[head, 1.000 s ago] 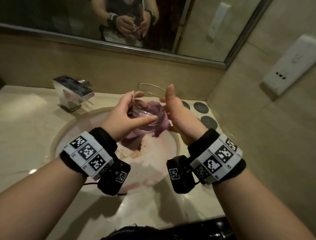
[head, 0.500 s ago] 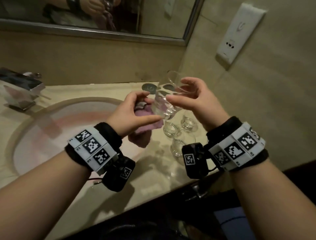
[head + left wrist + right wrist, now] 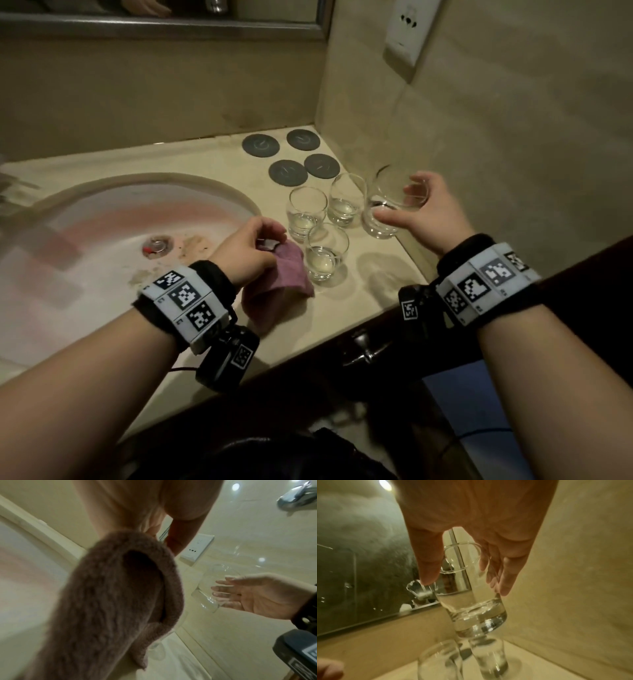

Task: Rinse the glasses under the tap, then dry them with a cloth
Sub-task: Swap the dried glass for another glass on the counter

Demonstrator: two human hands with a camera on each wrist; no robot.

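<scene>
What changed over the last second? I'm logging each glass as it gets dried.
The left hand let go of the glass and dropped beside the sink, keeping the pink cloth. The right hand carried the glass right, over the counter. Three glasses stay standing.

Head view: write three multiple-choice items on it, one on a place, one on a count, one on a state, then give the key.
1. Where does the pink cloth lie?
A. in the mirror corner
B. between basin and glasses
C. on the coasters

2. How many dark coasters lie on the counter?
A. two
B. four
C. six

3. What is in the right hand?
A. a glass
B. the cloth
C. nothing

Key: 1 B, the left hand holds it by the basin rim; 2 B, four discs show; 3 A, its grip wraps the held glass.
</scene>
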